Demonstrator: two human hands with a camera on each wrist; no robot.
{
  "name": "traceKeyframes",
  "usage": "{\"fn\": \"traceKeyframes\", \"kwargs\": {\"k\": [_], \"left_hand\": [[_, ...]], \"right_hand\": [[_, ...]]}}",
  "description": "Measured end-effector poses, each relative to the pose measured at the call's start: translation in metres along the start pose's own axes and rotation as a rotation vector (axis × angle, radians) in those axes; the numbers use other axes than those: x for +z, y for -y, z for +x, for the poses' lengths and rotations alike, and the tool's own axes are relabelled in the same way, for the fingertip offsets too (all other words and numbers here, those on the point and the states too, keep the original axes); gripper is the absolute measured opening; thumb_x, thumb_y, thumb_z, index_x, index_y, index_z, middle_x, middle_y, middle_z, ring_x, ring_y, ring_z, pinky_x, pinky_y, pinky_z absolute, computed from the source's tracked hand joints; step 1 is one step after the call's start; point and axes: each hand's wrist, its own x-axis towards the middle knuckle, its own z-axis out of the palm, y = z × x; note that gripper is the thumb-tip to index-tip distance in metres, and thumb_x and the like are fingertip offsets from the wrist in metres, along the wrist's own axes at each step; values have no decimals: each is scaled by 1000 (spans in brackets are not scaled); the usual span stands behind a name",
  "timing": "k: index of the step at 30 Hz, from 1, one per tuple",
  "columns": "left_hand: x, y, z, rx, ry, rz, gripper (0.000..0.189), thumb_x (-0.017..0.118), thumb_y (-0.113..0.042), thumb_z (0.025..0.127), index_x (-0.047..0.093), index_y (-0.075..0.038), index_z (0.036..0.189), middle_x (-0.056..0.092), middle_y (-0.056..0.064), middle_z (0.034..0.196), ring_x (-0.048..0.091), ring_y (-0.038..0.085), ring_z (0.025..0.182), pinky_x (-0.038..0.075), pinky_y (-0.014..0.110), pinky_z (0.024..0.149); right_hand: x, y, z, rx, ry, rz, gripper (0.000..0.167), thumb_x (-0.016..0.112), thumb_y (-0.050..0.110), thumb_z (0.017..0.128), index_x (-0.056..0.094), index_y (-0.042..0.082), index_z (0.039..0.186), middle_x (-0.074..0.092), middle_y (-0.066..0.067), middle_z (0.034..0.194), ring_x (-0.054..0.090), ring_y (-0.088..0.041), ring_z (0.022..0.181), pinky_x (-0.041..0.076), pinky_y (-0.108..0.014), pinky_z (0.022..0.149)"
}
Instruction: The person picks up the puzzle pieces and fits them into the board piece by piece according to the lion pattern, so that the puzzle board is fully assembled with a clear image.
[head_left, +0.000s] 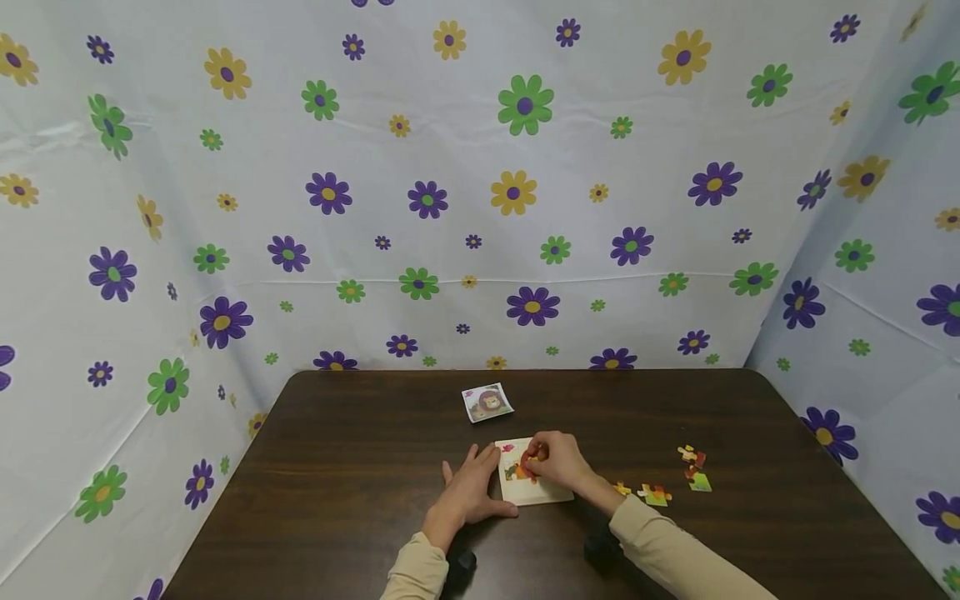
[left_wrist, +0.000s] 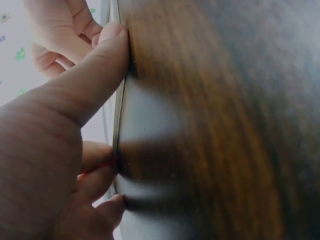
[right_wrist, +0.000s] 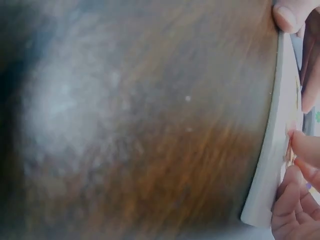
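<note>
Running back to two rounded far corners, the dark wood-grained worktop (head_left: 360,433) meets a white curtain (head_left: 450,250) printed with purple, green and yellow flowers, which also hangs along both sides. A picture card (head_left: 487,403) lies toward the far edge; loose puzzle pieces (head_left: 656,495) sit toward the right edge. About midway between the side edges lies a pale puzzle board (head_left: 543,493). The left hand (head_left: 468,487) is spread wide, steadying its left edge — thumb at the near-left corner. The right hand (head_left: 564,461) is curled over it — fingertips pinching a reddish piece (head_left: 526,457).
</note>
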Motion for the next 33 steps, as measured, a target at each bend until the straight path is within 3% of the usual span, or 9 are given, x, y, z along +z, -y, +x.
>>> {"fn": "traceKeyframes", "kwargs": {"k": [5, 8, 14, 17, 20, 33], "left_hand": [[1, 0, 0, -5, 3, 0, 97, 81, -52, 68, 42, -8, 145, 38, 12, 150, 25, 41, 140, 9, 81, 93], [1, 0, 0, -4, 3, -1, 97, 82, -52, 68, 42, -8, 145, 38, 12, 150, 25, 42, 140, 9, 81, 93], [-1, 1, -1, -2, 5, -5, 97, 81, -52, 69, 41, -7, 145, 37, 13, 150, 24, 42, 140, 8, 81, 93], [-2, -1, -1, -2, 8, -9, 98, 81, -52, 69, 40, -7, 146, 36, 12, 151, 23, 42, 140, 8, 81, 93], [-2, -2, -1, 5, 3, 0, 98, 81, -52, 70, 40, -7, 146, 37, 13, 151, 24, 42, 140, 9, 81, 93], [-1, -2, 2, 7, 5, 6, 98, 80, -53, 70, 39, -7, 147, 36, 13, 151, 24, 42, 140, 9, 81, 93]], "right_hand": [[-10, -5, -1, -76, 56, 41, 8, 76, 8, 80, 70, 6, 84, 58, 4, 69, 47, -9, 61, 39, -21, 52], [-16, -10, -2, -174, 96, 30, 6, 76, 10, 81, 73, 7, 85, 62, 2, 75, 52, -13, 66, 44, -24, 58], [-19, -19, -3, -321, 118, -56, 14, 77, 15, 81, 78, 7, 94, 71, -8, 102, 63, -29, 97, 50, -47, 84], [-18, -21, -3, -331, 158, -58, 19, 75, 15, 83, 77, 7, 100, 71, -9, 107, 59, -38, 111, 44, -56, 92], [-16, -23, -4, -328, 194, -41, 21, 74, 13, 84, 76, 5, 103, 71, -7, 108, 54, -43, 118, 41, -58, 95], [-14, -22, -3, -367, 196, -89, 25, 75, 14, 82, 75, 4, 105, 71, -7, 108, 56, -44, 115, 41, -58, 94]]}}
